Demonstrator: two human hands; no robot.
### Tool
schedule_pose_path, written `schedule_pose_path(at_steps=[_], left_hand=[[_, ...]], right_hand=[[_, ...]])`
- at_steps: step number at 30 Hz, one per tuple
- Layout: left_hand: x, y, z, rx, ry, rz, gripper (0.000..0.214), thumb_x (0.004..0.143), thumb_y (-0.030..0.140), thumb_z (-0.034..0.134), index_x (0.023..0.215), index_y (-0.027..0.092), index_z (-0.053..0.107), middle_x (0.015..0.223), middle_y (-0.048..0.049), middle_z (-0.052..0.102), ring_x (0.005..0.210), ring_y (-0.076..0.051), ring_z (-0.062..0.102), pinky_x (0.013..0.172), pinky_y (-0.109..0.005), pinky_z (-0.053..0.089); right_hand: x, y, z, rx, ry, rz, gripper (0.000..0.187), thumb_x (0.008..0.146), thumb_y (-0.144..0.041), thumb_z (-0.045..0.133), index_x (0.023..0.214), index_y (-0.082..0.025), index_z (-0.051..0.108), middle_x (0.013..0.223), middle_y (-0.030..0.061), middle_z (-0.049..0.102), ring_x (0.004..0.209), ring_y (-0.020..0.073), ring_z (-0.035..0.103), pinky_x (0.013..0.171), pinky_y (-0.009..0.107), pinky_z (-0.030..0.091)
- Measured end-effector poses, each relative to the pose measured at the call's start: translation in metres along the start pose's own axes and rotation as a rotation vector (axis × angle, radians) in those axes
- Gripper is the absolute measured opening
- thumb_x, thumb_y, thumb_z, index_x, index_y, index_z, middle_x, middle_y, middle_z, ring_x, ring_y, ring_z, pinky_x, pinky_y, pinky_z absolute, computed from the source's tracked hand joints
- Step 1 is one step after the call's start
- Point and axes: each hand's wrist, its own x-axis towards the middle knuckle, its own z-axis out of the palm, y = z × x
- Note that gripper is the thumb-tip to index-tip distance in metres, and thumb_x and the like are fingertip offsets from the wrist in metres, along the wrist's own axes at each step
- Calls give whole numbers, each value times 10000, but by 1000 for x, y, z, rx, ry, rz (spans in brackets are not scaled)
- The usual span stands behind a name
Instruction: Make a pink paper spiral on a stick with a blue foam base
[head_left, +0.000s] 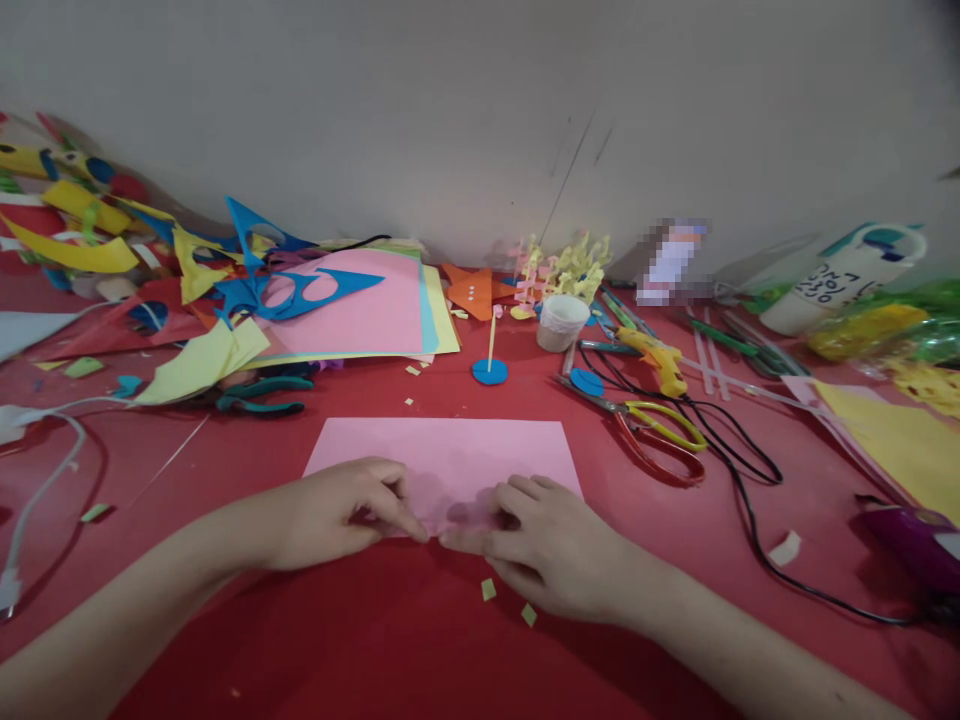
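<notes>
A pink sheet of paper (450, 450) lies flat on the red table in front of me. My left hand (352, 510) bends over its near left part, fingers closed at the near edge. From the other side, my right hand (544, 545) closes on the same edge, its fingers curled and one fingertip almost touching the left one. Both hands hide much of that edge, so whether it is folded I cannot tell. Beyond the sheet, a thin stick with a pink tip stands on a blue paper disc (490, 373).
Scissors (652, 430) and a yellow glue gun (654, 358) with a black cord lie to the right. Teal pliers (266, 395) rest at left beside stacked coloured paper (360, 310) and cut scraps. A white cup (562, 323) stands behind; a white bottle (840, 275) leans far right.
</notes>
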Motion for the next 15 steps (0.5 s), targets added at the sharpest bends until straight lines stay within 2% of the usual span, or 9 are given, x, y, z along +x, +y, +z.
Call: schedule_pose_path(at_steps=[3, 7, 11, 15], left_hand=[[0, -1, 1, -1, 0, -5, 415, 733, 34, 446, 957, 291, 682, 832, 3, 513, 791, -124, 525, 706, -179, 387], [-1, -1, 0, -1, 3, -8, 406, 757, 57, 440, 983, 301, 673, 856, 0, 520, 812, -129, 530, 735, -189, 398], [-2, -1, 1, 5, -2, -7, 407, 758, 61, 445, 990, 307, 672, 866, -2, 532, 810, -133, 532, 729, -192, 404], [-1, -4, 2, 2, 4, -6, 382, 768, 74, 454, 992, 292, 674, 860, -8, 530, 804, -133, 536, 725, -191, 406]], right_hand=[[2, -4, 0, -33, -5, 14, 427, 866, -262, 446, 1274, -384, 420, 879, 36, 523, 801, 192, 452, 664, 317, 360], [1, -7, -1, -37, 30, 2, 389, 850, -242, 471, 1228, -330, 480, 898, 40, 544, 804, 185, 463, 640, 300, 356], [-5, -2, -6, -52, 96, -31, 248, 849, -247, 471, 1059, -267, 601, 810, 37, 554, 751, 165, 463, 593, 273, 342], [-12, 5, -13, -87, 148, -58, 165, 818, -279, 502, 842, -213, 651, 706, 28, 553, 708, 162, 468, 570, 279, 340]])
